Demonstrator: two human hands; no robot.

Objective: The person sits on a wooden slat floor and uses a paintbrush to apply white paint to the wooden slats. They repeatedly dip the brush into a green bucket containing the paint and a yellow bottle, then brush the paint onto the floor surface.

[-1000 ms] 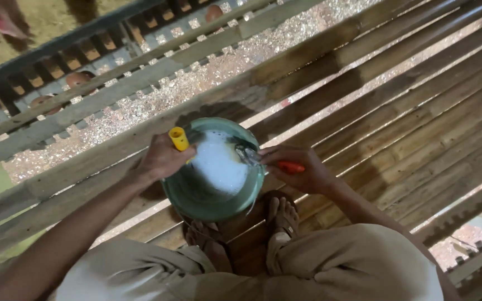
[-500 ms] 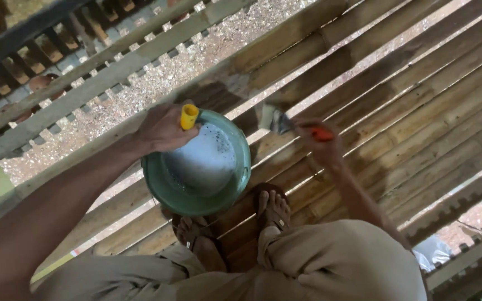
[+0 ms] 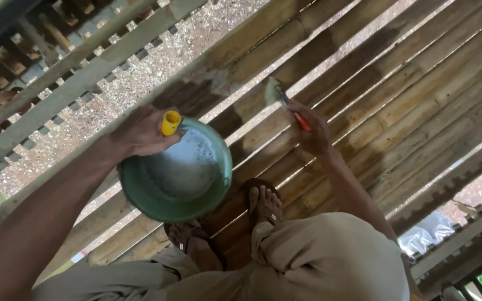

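My left hand (image 3: 140,132) grips the rim of a round green bowl (image 3: 157,200) that holds pale liquid, and a small yellow tube-like thing (image 3: 170,122) sticks up from between its fingers. My right hand (image 3: 314,132) holds a paintbrush with an orange handle (image 3: 301,120). Its wet pale bristles (image 3: 273,92) rest on a bamboo floor slat beyond the bowl. My two sandalled feet (image 3: 263,203) stand on the slats below the bowl.
The floor is made of long bamboo slats (image 3: 408,83) with narrow gaps showing gravel below. A bamboo railing (image 3: 57,78) runs along the upper left, with gravel ground (image 3: 135,72) beyond it. Another railing part (image 3: 464,251) lies at the lower right.
My right hand lifted the brush out of the bowl and moved it up and right onto the bamboo slats. The left hand kept hold of the bowl.
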